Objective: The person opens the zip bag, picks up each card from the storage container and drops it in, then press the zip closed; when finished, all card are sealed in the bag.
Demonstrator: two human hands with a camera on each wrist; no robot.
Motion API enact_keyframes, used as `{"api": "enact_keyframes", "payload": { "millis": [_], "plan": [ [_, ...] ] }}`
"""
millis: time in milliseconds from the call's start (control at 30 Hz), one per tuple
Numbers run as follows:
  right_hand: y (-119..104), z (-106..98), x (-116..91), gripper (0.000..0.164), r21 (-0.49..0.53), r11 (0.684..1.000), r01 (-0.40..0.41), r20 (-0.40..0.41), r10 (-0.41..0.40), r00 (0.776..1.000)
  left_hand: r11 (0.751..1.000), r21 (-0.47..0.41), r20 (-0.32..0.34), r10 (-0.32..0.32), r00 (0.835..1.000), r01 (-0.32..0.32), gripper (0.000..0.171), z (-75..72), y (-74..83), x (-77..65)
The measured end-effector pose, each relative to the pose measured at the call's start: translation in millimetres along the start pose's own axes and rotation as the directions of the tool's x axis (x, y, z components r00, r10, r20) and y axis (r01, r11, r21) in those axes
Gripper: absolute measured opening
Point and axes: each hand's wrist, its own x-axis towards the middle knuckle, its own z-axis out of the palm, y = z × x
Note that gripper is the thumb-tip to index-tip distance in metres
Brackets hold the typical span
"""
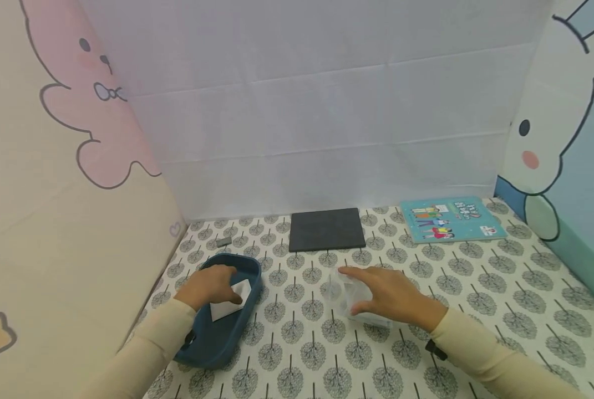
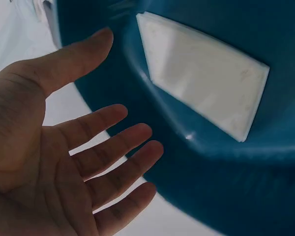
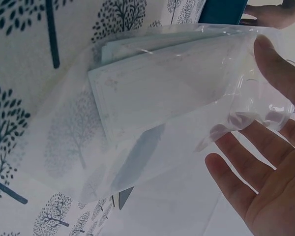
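My left hand [image 1: 209,286] hovers over a dark blue oval tray [image 1: 222,354], thumb and fingers spread apart. In the tray lies a flat packet of folded white paper [image 2: 201,73], just beyond the fingertips in the left wrist view. My right hand [image 1: 391,295] is at a clear plastic bag [image 3: 123,103] on the table, its thumb at one edge and its fingertips overlapped by the plastic at the other. Inside the bag show several folded white paper packets [image 3: 162,88]. The fingers of this hand are fairly straight, with a wide gap to the thumb.
A black flat board [image 1: 326,230] lies toward the back of the tree-patterned tablecloth [image 1: 292,332]. To its right is a blue illustrated book [image 1: 453,220]. A small grey block [image 1: 223,242] sits behind the tray. Printed cloth walls stand at left, right and back.
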Motion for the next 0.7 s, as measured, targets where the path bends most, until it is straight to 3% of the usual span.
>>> {"api": "enact_keyframes", "payload": {
  "millis": [400, 600, 700],
  "plan": [
    [-1, 0, 1, 0.084, 0.010, 0.999, -0.035, 0.028, 0.034, 0.999, 0.997, 0.049, 0.067, -0.063, 0.996, 0.060, 0.088, 21.5, -9.8, 5.0],
    [0, 0, 2, 0.084, 0.004, 0.999, -0.032, 0.022, 0.032, 0.999, 0.995, 0.077, 0.099, -0.077, 0.992, 0.070, 0.051, 24.9, -10.6, 7.6],
    [0, -1, 2, 0.084, 0.005, 0.999, -0.038, 0.026, 0.038, 0.999, 0.995, 0.075, 0.091, -0.073, 0.993, 0.066, 0.048, 27.2, -10.6, 9.3]
  ]
}}
